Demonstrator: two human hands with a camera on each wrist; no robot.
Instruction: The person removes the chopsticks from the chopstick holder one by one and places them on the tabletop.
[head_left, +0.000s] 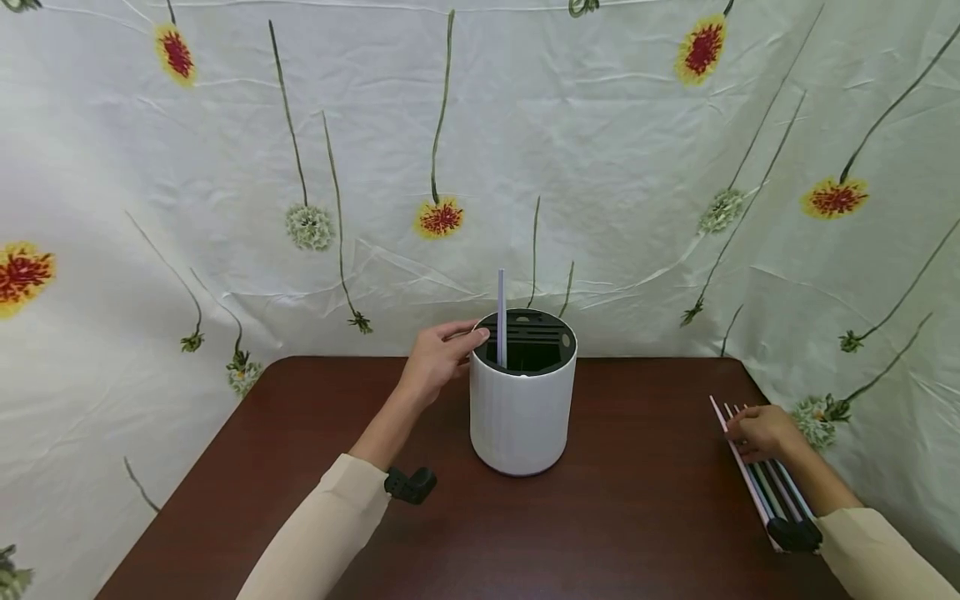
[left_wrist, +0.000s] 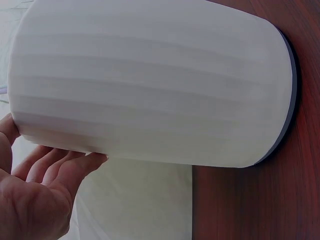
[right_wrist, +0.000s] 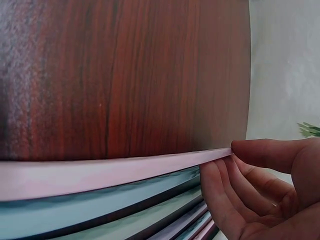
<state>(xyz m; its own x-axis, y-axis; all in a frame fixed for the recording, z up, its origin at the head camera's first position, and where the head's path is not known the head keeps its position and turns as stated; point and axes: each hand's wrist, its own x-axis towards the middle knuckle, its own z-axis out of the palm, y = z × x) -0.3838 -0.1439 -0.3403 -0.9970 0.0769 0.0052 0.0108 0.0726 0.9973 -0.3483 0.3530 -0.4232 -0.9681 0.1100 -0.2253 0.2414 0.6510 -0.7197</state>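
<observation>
A white cylindrical utensil holder (head_left: 521, 425) with a black slotted top (head_left: 534, 321) stands upright on the table. My left hand (head_left: 441, 354) grips its left side near the rim, the thumb over the edge and the other fingers against the wall (left_wrist: 150, 90). A lavender chopstick (head_left: 502, 308) rises from the holder's opening. At the table's right side my right hand (head_left: 761, 432) pinches the far end of a pink chopstick (right_wrist: 105, 175) between thumb and fingers. Beside it lie several pastel chopsticks in blue (right_wrist: 75, 207), green (right_wrist: 145, 215) and purple, partly hidden under the hand.
The dark reddish-brown table (head_left: 637, 500) runs back to a pale flowered cloth (head_left: 622, 167) hanging behind and around it. The chopsticks lie along the table's right edge, some distance from the holder. Black wrist cameras (head_left: 411, 485) sit on both wrists.
</observation>
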